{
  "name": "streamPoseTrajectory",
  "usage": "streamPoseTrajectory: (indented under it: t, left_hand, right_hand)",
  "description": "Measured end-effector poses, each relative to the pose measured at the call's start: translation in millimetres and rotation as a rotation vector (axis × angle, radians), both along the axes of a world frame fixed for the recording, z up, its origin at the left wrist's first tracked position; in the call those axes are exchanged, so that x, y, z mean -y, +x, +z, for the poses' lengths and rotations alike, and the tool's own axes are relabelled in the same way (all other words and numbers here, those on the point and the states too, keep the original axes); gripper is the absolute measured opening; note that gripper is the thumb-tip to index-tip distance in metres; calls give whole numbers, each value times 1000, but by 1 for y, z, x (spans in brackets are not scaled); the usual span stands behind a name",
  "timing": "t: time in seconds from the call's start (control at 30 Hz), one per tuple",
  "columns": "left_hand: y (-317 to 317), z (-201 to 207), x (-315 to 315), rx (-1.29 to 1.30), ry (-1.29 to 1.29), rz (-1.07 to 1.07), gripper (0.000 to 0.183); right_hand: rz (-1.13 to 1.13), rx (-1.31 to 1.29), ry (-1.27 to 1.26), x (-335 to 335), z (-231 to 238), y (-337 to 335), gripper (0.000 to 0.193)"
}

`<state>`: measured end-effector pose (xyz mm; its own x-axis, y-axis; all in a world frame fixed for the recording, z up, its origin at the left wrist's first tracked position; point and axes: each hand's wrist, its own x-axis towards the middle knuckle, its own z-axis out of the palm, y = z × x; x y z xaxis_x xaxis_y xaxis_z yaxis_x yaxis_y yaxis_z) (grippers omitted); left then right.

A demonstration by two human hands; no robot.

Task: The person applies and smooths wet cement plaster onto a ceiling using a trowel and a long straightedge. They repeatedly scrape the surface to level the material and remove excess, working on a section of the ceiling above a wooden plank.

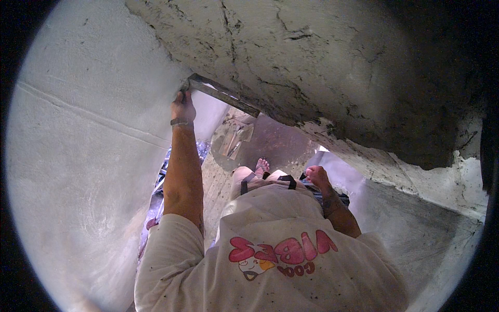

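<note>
bar edge (223, 96) beside hand (183, 107), room below

I can see the left arm (183, 179) stretched forward and almost straight, with the left hand (183, 107) closed in a grip, while the right hand (316, 176), curled like a fist, is held to its right and farther back.

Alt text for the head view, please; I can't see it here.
A person's raised left hand appears to grip the left end of a long, narrow, dark straight bar, at the edge of a rough, cracked grey surface. The right hand is curled lower down; a smooth, pale grey wall fills the left side.
</note>
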<state>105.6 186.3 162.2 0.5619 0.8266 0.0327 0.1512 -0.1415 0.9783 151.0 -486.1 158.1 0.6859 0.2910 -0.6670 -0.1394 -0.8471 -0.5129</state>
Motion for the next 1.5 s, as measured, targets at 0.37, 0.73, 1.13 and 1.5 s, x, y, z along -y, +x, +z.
streamPoseTrajectory:
  t: [0.37,0.73,1.13,1.5]
  left_hand:
    - [0,60,26,53,-222,-33,33]
    - [5,43,17,376,-634,134,32]
    - [0,22,-1,-395,191,-77,31]
    - [15,-10,2,10,-127,-35,30]
  right_hand:
    - [54,17,24,6,-17,3,28]
    - [306,144,16,10,-15,4,17]
    - [163,54,41,13,-15,6,28]
    - [240,96,10,35,-43,-2,25]
